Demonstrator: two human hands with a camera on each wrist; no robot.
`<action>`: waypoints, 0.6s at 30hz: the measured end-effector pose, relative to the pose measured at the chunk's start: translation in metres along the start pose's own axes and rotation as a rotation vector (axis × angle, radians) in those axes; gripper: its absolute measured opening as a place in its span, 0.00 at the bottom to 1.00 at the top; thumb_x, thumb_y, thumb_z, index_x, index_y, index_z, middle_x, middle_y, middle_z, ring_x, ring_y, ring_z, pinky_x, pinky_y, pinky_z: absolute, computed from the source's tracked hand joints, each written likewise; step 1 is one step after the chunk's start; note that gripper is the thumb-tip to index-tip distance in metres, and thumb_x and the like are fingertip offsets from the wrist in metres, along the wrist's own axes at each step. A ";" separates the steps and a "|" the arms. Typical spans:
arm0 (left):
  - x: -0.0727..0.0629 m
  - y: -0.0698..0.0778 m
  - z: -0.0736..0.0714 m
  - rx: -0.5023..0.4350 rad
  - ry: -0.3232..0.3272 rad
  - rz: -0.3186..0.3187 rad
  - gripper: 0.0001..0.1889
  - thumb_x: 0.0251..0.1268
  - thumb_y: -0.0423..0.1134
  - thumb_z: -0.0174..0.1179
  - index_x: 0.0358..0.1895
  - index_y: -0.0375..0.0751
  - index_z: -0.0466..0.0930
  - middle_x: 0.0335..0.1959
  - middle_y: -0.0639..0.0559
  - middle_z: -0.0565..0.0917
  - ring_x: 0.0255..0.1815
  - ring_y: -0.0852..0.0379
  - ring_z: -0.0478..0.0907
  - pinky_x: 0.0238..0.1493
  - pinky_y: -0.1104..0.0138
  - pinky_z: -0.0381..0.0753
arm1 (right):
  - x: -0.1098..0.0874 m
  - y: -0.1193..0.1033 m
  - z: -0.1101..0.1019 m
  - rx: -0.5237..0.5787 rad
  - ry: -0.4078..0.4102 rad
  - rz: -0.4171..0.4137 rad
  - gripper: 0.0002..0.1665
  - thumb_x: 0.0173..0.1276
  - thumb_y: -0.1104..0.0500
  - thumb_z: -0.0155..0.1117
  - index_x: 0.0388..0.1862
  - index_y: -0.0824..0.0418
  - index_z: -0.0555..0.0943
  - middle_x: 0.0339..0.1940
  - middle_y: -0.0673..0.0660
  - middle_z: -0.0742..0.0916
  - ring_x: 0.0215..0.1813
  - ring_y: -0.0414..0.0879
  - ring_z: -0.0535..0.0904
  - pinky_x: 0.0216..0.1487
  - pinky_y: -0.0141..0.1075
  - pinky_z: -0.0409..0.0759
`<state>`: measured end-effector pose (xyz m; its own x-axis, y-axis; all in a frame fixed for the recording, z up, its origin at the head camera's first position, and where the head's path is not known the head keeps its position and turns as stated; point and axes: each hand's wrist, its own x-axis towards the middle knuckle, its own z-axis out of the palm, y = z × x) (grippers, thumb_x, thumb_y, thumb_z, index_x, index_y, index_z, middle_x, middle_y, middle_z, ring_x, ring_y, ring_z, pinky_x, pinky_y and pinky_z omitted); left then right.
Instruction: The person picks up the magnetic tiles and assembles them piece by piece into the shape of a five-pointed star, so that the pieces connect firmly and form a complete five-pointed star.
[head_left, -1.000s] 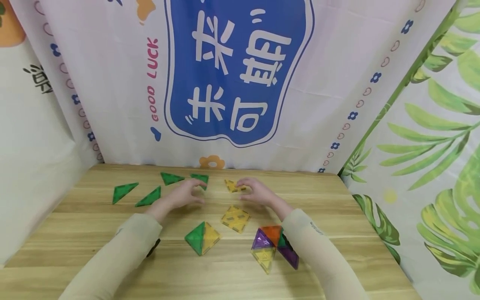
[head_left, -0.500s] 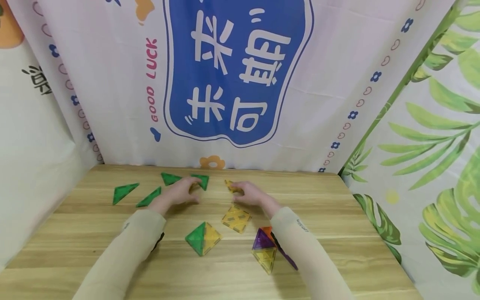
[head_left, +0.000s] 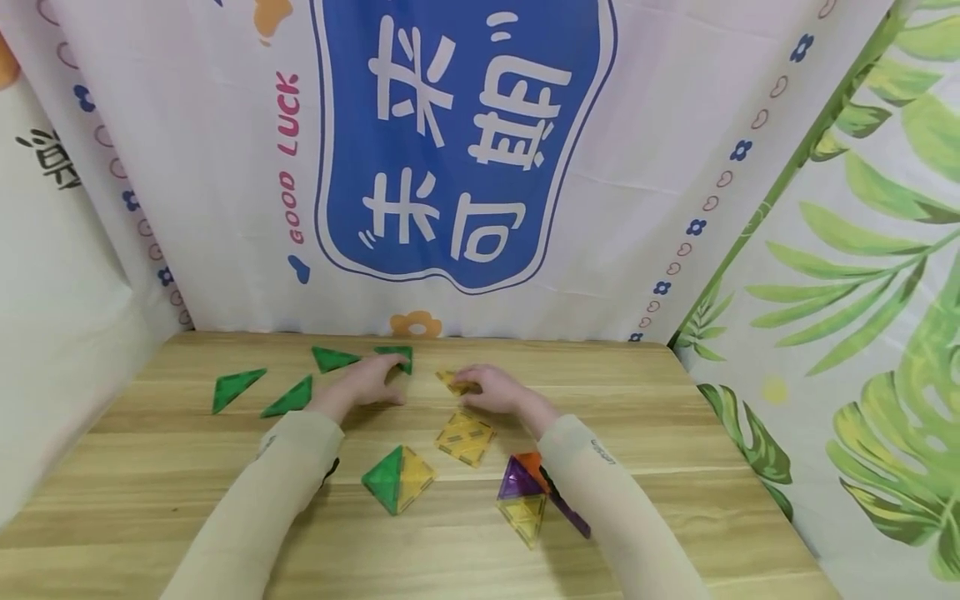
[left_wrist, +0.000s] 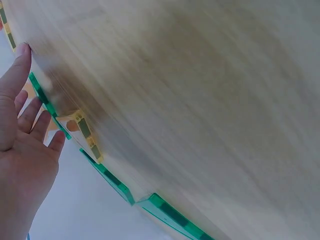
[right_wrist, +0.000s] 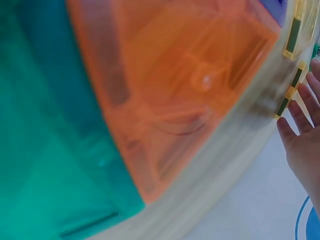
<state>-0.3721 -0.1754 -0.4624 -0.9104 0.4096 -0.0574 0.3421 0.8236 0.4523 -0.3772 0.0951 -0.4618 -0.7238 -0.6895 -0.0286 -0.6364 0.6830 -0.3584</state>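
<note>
In the head view my left hand [head_left: 370, 382] is at the back of the table, fingers loose and overlapping a green triangular magnetic tile [head_left: 402, 353]; contact cannot be told. The left wrist view shows its fingers spread with nothing between them, beside a yellow triangular tile [left_wrist: 89, 135] that the head view hides. My right hand [head_left: 498, 390] has fingers and thumb at a yellow triangular tile [head_left: 447, 380] and seems to pinch it. Just in front lies a yellow square of tiles [head_left: 465, 439]. Nearer me sits a green-and-yellow pair [head_left: 398, 479].
Several green triangular tiles lie at the back left, one being a slim triangle [head_left: 238, 387]. Under my right forearm is a cluster with purple [head_left: 516, 481], orange [head_left: 532, 467] and yellow [head_left: 523, 517] tiles, partly covered. A printed curtain [head_left: 247, 208] hangs behind the wooden table [head_left: 172, 500].
My right hand has closed in on the yellow triangular tile, which has shifted slightly toward me. The left hand has barely moved. The head view has swung slightly.
</note>
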 end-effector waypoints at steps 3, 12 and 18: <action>0.000 0.000 0.001 0.009 0.003 0.006 0.38 0.53 0.46 0.70 0.67 0.38 0.65 0.66 0.36 0.68 0.67 0.36 0.63 0.65 0.46 0.63 | 0.002 -0.003 0.000 -0.022 -0.013 0.001 0.25 0.67 0.54 0.60 0.63 0.57 0.74 0.67 0.58 0.73 0.69 0.53 0.65 0.72 0.45 0.59; -0.022 -0.008 -0.009 -0.070 0.027 0.062 0.39 0.53 0.44 0.70 0.67 0.33 0.63 0.67 0.36 0.67 0.68 0.37 0.61 0.67 0.47 0.62 | 0.008 -0.018 0.003 -0.045 -0.041 -0.055 0.22 0.69 0.56 0.59 0.61 0.58 0.76 0.66 0.56 0.74 0.69 0.51 0.66 0.71 0.42 0.60; -0.041 -0.018 -0.019 -0.075 0.030 0.035 0.40 0.55 0.43 0.69 0.69 0.32 0.61 0.68 0.34 0.65 0.68 0.35 0.59 0.67 0.45 0.60 | 0.008 -0.027 0.008 -0.120 -0.026 -0.114 0.21 0.68 0.56 0.60 0.60 0.57 0.77 0.64 0.55 0.76 0.68 0.50 0.67 0.72 0.43 0.59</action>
<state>-0.3452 -0.2148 -0.4514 -0.9051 0.4249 -0.0143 0.3564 0.7766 0.5195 -0.3639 0.0690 -0.4594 -0.6393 -0.7688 -0.0189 -0.7422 0.6232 -0.2464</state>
